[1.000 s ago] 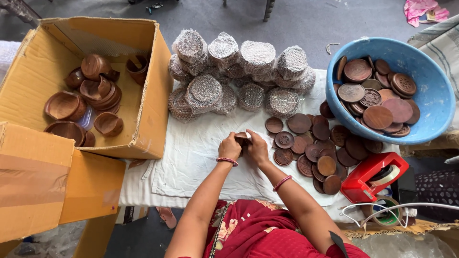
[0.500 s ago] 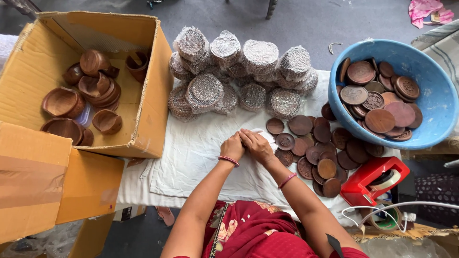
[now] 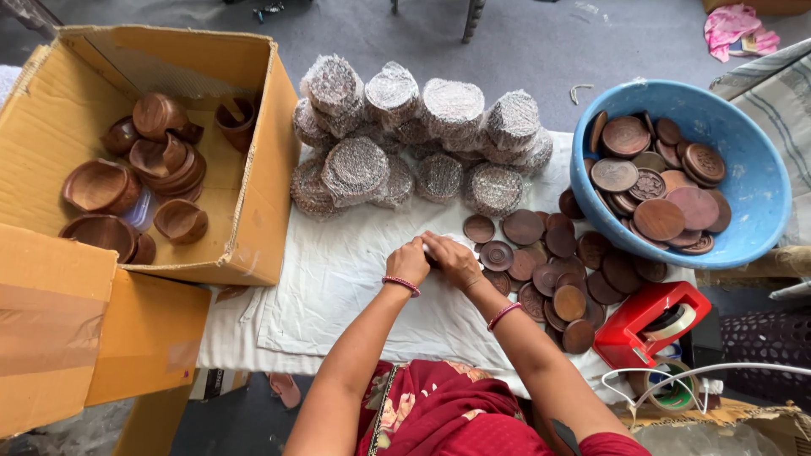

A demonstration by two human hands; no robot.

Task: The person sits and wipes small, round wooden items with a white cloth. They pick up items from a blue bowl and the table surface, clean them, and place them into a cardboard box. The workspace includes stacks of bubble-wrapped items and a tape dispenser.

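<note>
Working at a bench draped in white cloth (image 3: 338,279) on grey floor (image 3: 541,51): left hand (image 3: 409,262) and right hand (image 3: 454,257) pressing together, closed over something small and hidden, beside loose round brown wooden discs (image 3: 549,262). Mesh-wrapped stacks (image 3: 414,135) lying behind, cardboard box (image 3: 253,211) sitting left.

Both hands (image 3: 435,260) hide whatever they clasp.
</note>
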